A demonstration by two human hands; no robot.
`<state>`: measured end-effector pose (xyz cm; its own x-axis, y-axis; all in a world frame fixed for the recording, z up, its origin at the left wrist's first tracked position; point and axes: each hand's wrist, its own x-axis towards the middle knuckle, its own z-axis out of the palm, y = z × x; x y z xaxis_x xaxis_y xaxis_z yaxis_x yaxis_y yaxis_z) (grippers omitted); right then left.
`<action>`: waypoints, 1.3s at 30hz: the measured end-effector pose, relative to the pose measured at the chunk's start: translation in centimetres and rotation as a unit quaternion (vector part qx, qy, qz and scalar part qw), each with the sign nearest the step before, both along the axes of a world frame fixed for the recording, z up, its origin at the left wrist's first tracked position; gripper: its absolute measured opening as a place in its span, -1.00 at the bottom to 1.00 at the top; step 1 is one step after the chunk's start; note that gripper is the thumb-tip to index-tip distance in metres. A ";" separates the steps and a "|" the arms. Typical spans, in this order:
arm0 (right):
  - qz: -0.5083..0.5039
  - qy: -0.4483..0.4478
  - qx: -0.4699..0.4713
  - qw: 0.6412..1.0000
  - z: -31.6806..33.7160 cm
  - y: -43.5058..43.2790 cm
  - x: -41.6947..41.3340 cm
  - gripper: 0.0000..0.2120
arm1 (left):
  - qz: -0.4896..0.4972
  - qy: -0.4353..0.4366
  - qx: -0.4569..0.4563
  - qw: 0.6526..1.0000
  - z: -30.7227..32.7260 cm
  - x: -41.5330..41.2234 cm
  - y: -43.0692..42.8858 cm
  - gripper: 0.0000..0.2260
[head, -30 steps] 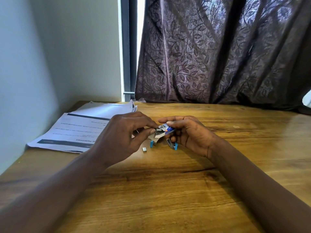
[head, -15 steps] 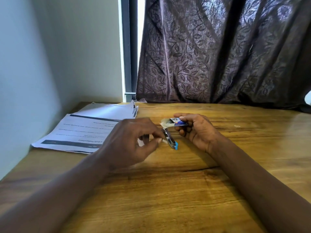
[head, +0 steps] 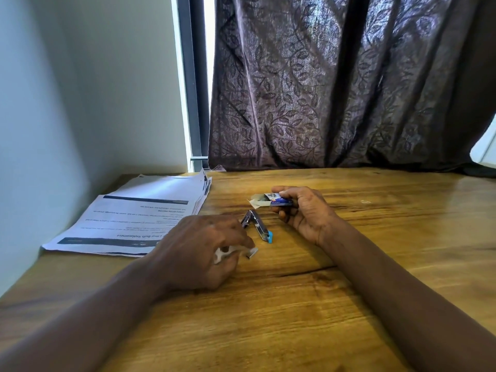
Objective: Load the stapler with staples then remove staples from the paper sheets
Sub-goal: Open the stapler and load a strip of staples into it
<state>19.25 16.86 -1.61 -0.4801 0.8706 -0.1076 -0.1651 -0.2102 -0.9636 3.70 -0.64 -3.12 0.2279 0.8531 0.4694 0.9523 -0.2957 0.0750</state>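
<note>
Since half a second ago: left hand point(head: 204, 251) has pulled back off the staple box point(head: 277, 201) toward the body and now sits on the near side of the stapler point(head: 257, 226). The right hand point(head: 303, 210) has barely shifted, box in roughly the same spot.

Grip state:
- left hand: fingers curled, pinching a small silvery staple strip point(head: 251, 252) at the fingertips, just above the table point(head: 295, 304). It's motion-blurred, so I can't tell the strip's length or exactly how it's held. A white scrap point(head: 220, 255) shows under the same fingers; can't tell what it is.
- right hand: grasps the white-and-blue staple box between thumb and fingers, flap end open and pointing left.

Stapler lies on the table between the two hands, untouched, hinged open with the metal channel exposed. Its blue end points near-right, and the left knuckles are just beside its other end.

Paper sheets point(head: 134, 218) are stacked far-left on the table next to the wall point(head: 53, 116), print upside down to the camera, well apart from the right hand. Dark leaf-pattern curtain point(head: 335, 89) hangs behind the table's far edge.
</note>
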 end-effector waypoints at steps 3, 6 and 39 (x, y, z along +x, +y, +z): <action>0.003 0.007 0.006 1.000 0.0 0.0 0.0 -0.79 | 0.035 -0.074 0.046 0.996 0.3 -0.7 -0.1 -0.74; 0.004 0.005 0.011 1.000 0.0 0.0 -0.1 -0.79 | 0.084 -0.089 0.041 0.992 0.7 -2.0 -0.4 -0.74; 0.122 0.061 0.067 0.988 0.3 -3.2 -1.0 -0.78 | 0.137 -0.333 0.195 0.912 0.4 -2.1 0.9 -0.91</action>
<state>18.28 13.64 -1.29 -0.6802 0.7295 0.0720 -0.2410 -0.1299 -0.9618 1.56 0.26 -2.70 -0.4153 0.5741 0.7056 0.7758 -0.1815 0.6043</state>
